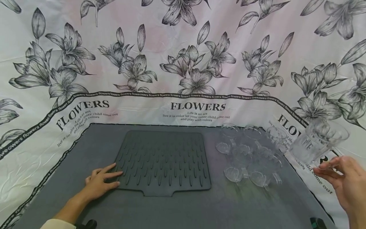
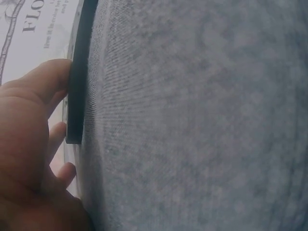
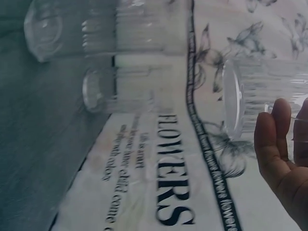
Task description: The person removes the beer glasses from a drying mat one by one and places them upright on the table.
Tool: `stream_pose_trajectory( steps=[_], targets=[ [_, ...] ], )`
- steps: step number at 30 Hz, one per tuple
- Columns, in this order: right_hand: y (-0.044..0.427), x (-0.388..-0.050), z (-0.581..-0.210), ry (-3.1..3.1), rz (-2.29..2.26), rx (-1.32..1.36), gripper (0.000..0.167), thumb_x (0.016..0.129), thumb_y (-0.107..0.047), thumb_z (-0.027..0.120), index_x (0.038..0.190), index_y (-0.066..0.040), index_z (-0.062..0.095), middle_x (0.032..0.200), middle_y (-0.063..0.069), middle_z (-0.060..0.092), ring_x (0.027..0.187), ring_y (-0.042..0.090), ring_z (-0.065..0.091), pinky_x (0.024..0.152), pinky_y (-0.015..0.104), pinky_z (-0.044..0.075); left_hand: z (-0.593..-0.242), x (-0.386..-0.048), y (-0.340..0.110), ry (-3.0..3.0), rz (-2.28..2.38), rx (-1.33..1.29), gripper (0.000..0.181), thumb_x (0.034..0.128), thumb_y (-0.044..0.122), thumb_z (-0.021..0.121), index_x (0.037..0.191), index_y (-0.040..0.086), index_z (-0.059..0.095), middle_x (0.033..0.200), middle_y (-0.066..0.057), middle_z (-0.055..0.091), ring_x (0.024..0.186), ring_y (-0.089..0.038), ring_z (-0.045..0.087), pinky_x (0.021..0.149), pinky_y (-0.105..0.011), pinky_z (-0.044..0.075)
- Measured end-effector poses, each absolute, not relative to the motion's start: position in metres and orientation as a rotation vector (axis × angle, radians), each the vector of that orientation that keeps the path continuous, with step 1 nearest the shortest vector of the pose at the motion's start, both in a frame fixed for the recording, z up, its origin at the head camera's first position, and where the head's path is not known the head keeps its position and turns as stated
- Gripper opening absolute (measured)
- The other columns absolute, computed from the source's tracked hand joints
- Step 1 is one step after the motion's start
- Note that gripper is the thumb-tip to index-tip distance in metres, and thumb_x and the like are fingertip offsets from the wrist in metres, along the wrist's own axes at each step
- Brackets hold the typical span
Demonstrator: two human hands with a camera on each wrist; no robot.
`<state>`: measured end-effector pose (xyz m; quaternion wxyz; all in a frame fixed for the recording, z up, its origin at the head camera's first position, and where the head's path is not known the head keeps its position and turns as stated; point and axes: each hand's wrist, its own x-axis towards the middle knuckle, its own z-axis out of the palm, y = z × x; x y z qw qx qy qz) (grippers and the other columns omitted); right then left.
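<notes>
A dark ribbed drying mat (image 1: 164, 162), with a tab at its front edge, lies flat on the grey table. My left hand (image 1: 98, 182) rests at the mat's left edge, its fingers spread and nearly straight. In the left wrist view, fingertips of that hand (image 2: 29, 130) touch the mat's side (image 2: 78, 106). Off the table's right side, my right hand (image 1: 344, 181) pinches a clear mug (image 1: 310, 143) low at its handle side and holds it tilted in the air. The right wrist view shows the mug's ribbed wall (image 3: 269, 82) beyond the fingers.
Several other clear mugs (image 1: 234, 174) stand grouped between the mat and the table's right edge. A white flower-printed cloth (image 1: 197, 109) hangs behind and around the grey table (image 1: 197, 210). Small dark objects (image 1: 317, 223) show at the near edge.
</notes>
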<state>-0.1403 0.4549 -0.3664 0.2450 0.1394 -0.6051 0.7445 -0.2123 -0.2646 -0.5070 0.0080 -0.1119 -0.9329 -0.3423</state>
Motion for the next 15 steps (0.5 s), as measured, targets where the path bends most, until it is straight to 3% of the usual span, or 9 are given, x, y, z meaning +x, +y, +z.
stream_pose_trajectory(
  steps=[15],
  targets=[
    [0.47,-0.142,-0.414,-1.616,2.162,0.338,0.026,0.106,-0.011,0.034,0.098,0.004,0.054,0.086,0.013,0.061,0.074,0.025,0.067,0.07,0.028,0.053,-0.504,-0.21,-0.263,-2.927,-1.058,-0.338,0.047,0.0826,0.039,0.076,0.123,0.015,0.069,0.149,-0.016,0.036,0.126,-0.048,0.02,0.085,-0.067,0.011]
  ],
)
